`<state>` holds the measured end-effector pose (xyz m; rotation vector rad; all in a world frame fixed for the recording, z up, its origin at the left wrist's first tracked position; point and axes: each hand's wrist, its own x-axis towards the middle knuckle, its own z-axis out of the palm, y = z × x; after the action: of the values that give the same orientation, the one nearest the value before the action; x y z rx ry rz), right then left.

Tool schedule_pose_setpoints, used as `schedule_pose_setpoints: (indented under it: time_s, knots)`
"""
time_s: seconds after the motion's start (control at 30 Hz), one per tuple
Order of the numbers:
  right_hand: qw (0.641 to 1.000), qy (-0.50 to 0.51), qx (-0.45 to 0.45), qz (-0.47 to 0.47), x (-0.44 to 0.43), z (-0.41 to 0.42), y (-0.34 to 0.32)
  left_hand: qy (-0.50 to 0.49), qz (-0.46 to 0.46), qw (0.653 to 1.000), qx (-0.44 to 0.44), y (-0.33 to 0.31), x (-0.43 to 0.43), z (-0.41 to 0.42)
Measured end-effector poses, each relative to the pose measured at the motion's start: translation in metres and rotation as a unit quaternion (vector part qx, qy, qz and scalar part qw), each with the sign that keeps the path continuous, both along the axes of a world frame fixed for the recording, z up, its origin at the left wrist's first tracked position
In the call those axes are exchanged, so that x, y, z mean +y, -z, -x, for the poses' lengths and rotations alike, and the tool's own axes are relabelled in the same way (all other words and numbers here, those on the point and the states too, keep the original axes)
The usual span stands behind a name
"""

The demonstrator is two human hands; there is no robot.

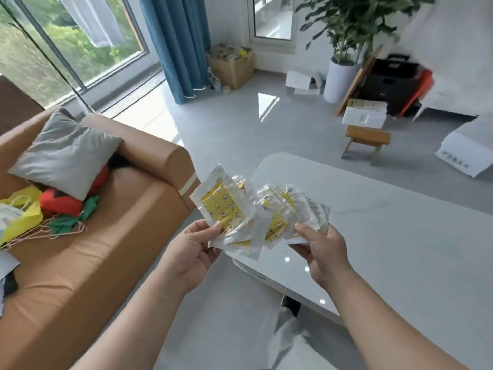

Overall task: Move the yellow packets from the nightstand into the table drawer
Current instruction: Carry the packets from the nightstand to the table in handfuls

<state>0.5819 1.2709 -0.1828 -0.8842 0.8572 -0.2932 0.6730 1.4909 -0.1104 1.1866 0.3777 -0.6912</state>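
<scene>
I see my left hand (pixel 192 252) and right hand (pixel 320 249) each pinching a fan of flat, crinkly, clear-edged yellow packets (pixel 224 206) in curled fingers, above the glossy white desk's (pixel 400 236) rounded near corner.

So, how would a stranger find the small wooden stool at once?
Look past the far end of the white table, towards the potted plant. The small wooden stool stands on the floor before the white boxes, the only low brown thing with legs.
</scene>
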Motion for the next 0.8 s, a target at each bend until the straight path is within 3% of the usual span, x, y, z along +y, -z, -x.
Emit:
schedule_pose_setpoints:
  time_s: [0.37,0.8]
  knots:
    - [0.994,0.086,0.029,-0.054,-0.175,-0.144,0.042,0.062,-0.053,0.995,0.049,0.030,-0.183,-0.164]
    - [0.965,0.226,0.111,-0.078,-0.258,-0.245,0.110,0.163,-0.137,0.974,0.081,0.115,-0.303,-0.325]
